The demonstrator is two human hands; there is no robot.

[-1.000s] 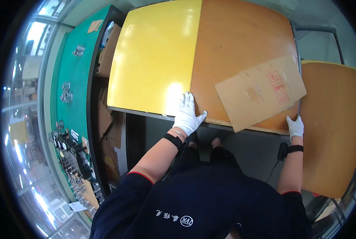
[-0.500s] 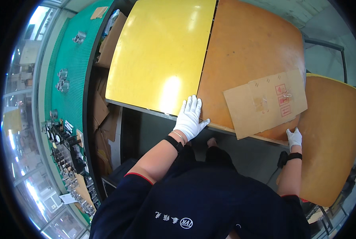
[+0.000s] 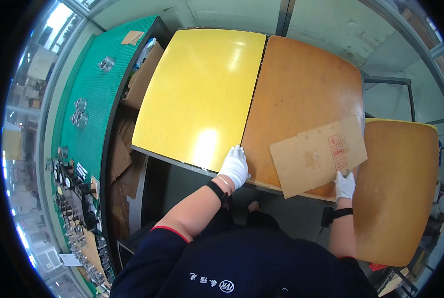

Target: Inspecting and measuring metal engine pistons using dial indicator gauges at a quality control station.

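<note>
My left hand (image 3: 235, 167) wears a white glove and lies on the near edge of the table, by the seam between the yellow panel (image 3: 202, 94) and the brown panel (image 3: 301, 84). Its fingers are stretched out and it holds nothing. A flat cardboard sheet (image 3: 294, 159) with red printed symbols lies aslant on the brown panel, overhanging the near edge slightly. My right hand (image 3: 345, 186), gloved too, is at the sheet's lower right edge. Its fingertips are a little apart, touching or just above the cardboard; I cannot tell which.
On the left stands a bench with a green mat (image 3: 98, 74), carrying metal parts (image 3: 79, 119) and gauges. Cardboard pieces (image 3: 120, 159) are stuffed below it. A lower brown board (image 3: 395, 193) adjoins the table on the right. A metal rail (image 3: 390, 80) stands behind it.
The view has tilted, showing more of the wall. My right hand has moved from the table's near edge to the cardboard's edge. My left hand stays by the seam.
</note>
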